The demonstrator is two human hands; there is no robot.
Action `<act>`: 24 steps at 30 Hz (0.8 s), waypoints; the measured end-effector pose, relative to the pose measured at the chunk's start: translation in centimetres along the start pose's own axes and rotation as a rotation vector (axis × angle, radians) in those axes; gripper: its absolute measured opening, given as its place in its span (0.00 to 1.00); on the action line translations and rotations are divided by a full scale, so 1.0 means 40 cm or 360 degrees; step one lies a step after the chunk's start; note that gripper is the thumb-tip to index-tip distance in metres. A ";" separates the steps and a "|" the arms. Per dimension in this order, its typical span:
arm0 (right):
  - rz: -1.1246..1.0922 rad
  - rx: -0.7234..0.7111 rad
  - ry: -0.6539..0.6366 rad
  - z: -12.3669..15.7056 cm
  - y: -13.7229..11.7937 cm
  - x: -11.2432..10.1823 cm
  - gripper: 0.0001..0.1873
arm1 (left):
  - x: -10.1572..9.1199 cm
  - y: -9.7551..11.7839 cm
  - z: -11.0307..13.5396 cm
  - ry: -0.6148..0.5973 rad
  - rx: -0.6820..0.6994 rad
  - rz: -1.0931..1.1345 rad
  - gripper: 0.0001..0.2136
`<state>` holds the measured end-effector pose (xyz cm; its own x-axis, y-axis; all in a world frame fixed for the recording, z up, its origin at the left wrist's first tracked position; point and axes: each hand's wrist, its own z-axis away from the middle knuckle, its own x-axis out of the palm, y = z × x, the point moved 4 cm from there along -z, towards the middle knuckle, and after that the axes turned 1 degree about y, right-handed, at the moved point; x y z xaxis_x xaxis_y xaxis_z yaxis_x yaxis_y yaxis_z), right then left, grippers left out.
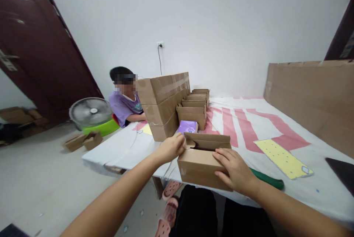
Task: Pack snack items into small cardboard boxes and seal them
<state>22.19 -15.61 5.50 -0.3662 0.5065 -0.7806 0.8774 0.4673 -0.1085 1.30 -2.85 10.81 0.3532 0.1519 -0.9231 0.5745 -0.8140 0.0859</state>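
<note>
A small brown cardboard box sits at the table's near edge in front of me. My right hand lies on its top front, fingers pressing the closed flap down. My left hand is closed in a pinch at the box's left end, on a side flap or a bit of tape; I cannot make out which. The rear flap stands open. A purple packet lies just behind the box.
Stacked taped boxes and a row of open small boxes stand mid-table. A seated person is at the far left side. A yellow sheet, a green handle, a big cardboard sheet and a floor fan surround.
</note>
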 end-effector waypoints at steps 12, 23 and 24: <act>0.0017 0.0017 -0.0031 -0.003 0.005 0.001 0.25 | -0.020 -0.092 0.054 0.0479 -0.0444 0.0518 0.03; -0.0027 -0.0125 0.0331 0.058 -0.172 -0.087 0.16 | 0.020 0.294 0.150 0.0306 0.0631 0.0120 0.06; -0.0057 -0.0115 0.0324 0.071 -0.179 -0.080 0.12 | 0.037 0.307 0.157 0.0315 0.0664 0.0106 0.06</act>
<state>17.98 -22.63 7.04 -0.4580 0.6213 -0.6358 0.8411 0.5343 -0.0838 4.22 -16.13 8.14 0.5364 0.1627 -0.8281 0.2139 -0.9754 -0.0531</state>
